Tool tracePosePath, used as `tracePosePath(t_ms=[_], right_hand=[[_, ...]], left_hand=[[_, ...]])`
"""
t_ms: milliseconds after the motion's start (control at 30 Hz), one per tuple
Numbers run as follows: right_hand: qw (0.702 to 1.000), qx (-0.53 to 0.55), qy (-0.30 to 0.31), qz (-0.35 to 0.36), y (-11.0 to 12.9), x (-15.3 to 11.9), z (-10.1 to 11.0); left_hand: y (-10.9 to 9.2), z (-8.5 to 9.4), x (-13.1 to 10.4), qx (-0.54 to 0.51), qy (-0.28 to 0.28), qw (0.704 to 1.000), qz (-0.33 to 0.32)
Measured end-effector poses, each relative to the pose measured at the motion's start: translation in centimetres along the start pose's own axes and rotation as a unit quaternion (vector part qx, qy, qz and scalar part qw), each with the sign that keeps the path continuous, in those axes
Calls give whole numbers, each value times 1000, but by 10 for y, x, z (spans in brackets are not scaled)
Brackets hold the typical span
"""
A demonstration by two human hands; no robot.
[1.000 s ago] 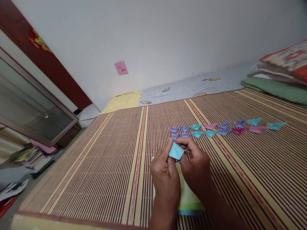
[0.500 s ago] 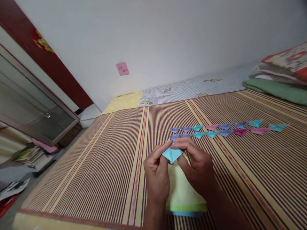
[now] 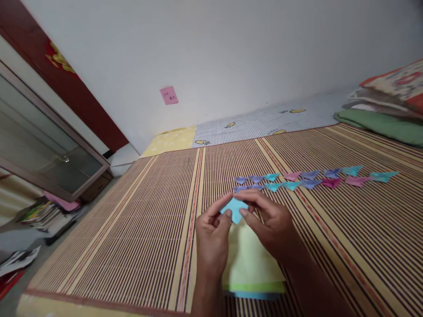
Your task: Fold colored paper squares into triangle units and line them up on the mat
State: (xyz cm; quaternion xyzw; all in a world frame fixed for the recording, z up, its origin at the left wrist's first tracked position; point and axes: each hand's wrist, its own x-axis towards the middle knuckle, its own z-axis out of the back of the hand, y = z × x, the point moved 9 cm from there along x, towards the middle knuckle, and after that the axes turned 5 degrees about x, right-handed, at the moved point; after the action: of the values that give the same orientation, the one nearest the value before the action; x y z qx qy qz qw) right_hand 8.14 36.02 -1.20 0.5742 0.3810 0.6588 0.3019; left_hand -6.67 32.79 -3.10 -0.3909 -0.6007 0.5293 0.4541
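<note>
A small folded piece of light blue paper (image 3: 235, 208) is held up between both hands. My left hand (image 3: 212, 233) pinches its left side, thumb on the near face and forefinger along the upper edge. On the other side my right hand (image 3: 272, 224) grips it the same way, and the two forefingertips meet at the top. Below the hands lies a stack of yellow, green and blue paper sheets (image 3: 254, 264), partly covered by my wrists. Beyond them, two rows of folded paper pieces (image 3: 310, 182) in purple, blue, pink and magenta stretch to the right.
A striped bamboo mat (image 3: 139, 246) covers the bed. Folded green cloth (image 3: 380, 125) and a patterned pillow (image 3: 399, 83) are piled at the far right. A pink note (image 3: 168, 95) is on the wall. Books (image 3: 49, 215) and a glass-panelled door (image 3: 56, 145) stand at the left.
Both thumbs have moved from the underside onto the near face of the blue paper. The paper has shifted slightly left with the hands.
</note>
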Motion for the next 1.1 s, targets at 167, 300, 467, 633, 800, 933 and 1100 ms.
tracePosePath(t_ms=[167, 300, 467, 633, 800, 933, 1100], right_hand=[[982, 130, -55, -125, -31, -5, 1], [977, 167, -53, -119, -33, -2, 1], [996, 55, -63, -33, -14, 1, 9], [999, 10, -27, -39, -8, 1, 2], [999, 24, -14, -44, -9, 1, 0], [997, 18, 40, -61, -13, 3, 0], [992, -4, 62, -108, -18, 1, 2]], left_hand=[[0, -4, -1, -43, -23, 999, -6], [1, -11, -2, -79, -18, 997, 0], [8, -6, -1, -38, -41, 998, 5], [8, -6, -1, 9, -22, 1000, 3], [5, -8, 0, 39, 1, 999, -2], [1, -9, 1, 99, 39, 994, -12], [-4, -17, -2, 204, 75, 975, -48]])
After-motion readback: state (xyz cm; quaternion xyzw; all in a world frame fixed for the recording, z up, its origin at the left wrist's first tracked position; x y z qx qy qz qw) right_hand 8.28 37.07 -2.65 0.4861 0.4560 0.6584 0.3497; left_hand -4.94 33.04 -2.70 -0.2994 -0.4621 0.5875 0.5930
